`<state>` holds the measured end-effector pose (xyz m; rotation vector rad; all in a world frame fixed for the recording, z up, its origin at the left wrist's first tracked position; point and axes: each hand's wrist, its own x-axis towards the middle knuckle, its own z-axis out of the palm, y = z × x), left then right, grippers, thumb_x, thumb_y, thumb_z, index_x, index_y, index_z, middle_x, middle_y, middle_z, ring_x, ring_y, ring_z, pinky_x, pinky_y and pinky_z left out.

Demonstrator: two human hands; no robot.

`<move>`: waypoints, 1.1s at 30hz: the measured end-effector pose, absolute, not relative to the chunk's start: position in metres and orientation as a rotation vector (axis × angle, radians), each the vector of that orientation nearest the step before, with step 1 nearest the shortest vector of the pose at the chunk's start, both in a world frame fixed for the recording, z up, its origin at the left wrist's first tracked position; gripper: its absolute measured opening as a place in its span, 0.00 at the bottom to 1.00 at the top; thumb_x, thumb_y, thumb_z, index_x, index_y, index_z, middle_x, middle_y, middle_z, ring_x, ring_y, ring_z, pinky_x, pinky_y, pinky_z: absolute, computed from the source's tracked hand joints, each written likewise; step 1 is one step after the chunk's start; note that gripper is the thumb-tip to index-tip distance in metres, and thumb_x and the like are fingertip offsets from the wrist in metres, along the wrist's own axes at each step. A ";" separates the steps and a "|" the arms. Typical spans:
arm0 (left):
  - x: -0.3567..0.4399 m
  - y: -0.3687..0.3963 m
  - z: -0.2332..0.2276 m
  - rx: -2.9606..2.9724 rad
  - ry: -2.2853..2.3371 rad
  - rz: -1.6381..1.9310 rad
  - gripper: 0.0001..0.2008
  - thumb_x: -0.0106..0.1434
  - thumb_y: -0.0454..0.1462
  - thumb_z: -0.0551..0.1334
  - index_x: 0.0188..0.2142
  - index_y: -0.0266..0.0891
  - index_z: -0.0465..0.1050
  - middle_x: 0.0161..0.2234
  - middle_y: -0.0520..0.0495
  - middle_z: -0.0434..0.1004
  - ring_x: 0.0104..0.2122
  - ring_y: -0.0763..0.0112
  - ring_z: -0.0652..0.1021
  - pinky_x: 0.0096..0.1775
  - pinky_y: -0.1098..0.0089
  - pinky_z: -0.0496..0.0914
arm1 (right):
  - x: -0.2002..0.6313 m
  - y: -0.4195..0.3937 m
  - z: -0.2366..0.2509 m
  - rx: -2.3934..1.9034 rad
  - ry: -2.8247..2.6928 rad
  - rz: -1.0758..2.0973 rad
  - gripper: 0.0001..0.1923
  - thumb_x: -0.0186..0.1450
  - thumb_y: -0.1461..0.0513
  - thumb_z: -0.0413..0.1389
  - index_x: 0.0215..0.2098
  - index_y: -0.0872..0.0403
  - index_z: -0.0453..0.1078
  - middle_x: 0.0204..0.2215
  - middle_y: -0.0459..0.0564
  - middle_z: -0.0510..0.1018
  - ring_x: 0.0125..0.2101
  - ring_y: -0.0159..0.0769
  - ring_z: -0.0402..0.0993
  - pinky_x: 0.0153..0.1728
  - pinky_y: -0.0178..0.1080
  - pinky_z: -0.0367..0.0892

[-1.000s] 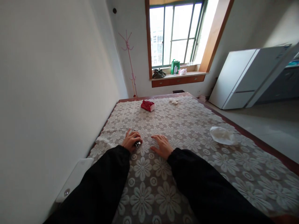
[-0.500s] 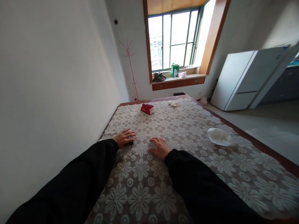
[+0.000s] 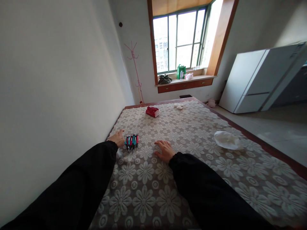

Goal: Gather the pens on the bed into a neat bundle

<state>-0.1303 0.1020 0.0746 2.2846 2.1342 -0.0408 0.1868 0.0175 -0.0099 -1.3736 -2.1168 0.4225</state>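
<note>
From the head view, my left hand (image 3: 116, 138) lies on the flower-patterned cloth (image 3: 168, 166) near the wall side, fingers loose and apart, clamped on nothing. Just beside it, to its right, a small bunch of pens (image 3: 132, 142) with red and teal barrels lies on the cloth; whether the fingertips touch the pens I cannot tell. My right hand (image 3: 164, 150) rests flat on the cloth, fingers spread, holding nothing, a little apart from the pens. Both my sleeves are black.

Farther up the cloth a red packet (image 3: 152, 111) lies near the far edge, with a small white scrap (image 3: 178, 106) beyond it. A crumpled white tissue (image 3: 226, 140) sits well off to the right. A white fridge (image 3: 261, 76) stands across the floor, and a green bag (image 3: 181, 71) sits on the window sill (image 3: 184, 81).
</note>
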 end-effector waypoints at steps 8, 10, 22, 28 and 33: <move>-0.081 0.113 0.047 2.019 2.311 -0.039 0.46 0.60 0.65 0.50 0.65 0.34 0.53 0.55 0.24 0.70 0.53 0.43 0.75 0.49 0.56 0.68 | 0.187 0.017 -0.008 -1.375 -2.131 0.425 0.24 0.62 0.59 0.61 0.56 0.52 0.66 0.56 0.54 0.72 0.58 0.45 0.63 0.61 0.50 0.51; -0.069 0.113 0.046 2.040 2.301 -0.044 0.49 0.54 0.65 0.58 0.65 0.35 0.53 0.57 0.24 0.68 0.55 0.40 0.73 0.52 0.56 0.66 | 0.187 0.017 -0.009 -1.381 -2.134 0.424 0.25 0.62 0.59 0.61 0.56 0.52 0.66 0.56 0.54 0.71 0.58 0.45 0.63 0.60 0.50 0.51; -0.074 0.128 0.045 2.054 2.133 -0.168 0.41 0.46 0.37 0.69 0.58 0.33 0.55 0.44 0.34 0.78 0.44 0.52 0.79 0.40 0.67 0.70 | 0.187 0.017 -0.007 -1.378 -2.143 0.427 0.25 0.62 0.58 0.61 0.57 0.52 0.66 0.55 0.53 0.72 0.58 0.46 0.63 0.61 0.50 0.51; -0.080 0.118 0.032 2.039 2.162 -0.061 0.32 0.50 0.35 0.66 0.53 0.34 0.58 0.40 0.36 0.78 0.42 0.52 0.80 0.39 0.66 0.70 | 0.187 0.017 -0.004 -1.377 -2.158 0.444 0.25 0.62 0.58 0.61 0.56 0.52 0.67 0.54 0.53 0.73 0.58 0.45 0.63 0.61 0.50 0.50; -0.091 0.109 0.032 2.031 2.171 0.229 0.26 0.51 0.32 0.64 0.50 0.38 0.62 0.38 0.41 0.78 0.42 0.54 0.80 0.41 0.66 0.71 | 0.187 0.016 -0.003 -1.382 -2.160 0.437 0.24 0.62 0.58 0.62 0.55 0.53 0.67 0.53 0.53 0.74 0.58 0.45 0.64 0.61 0.49 0.51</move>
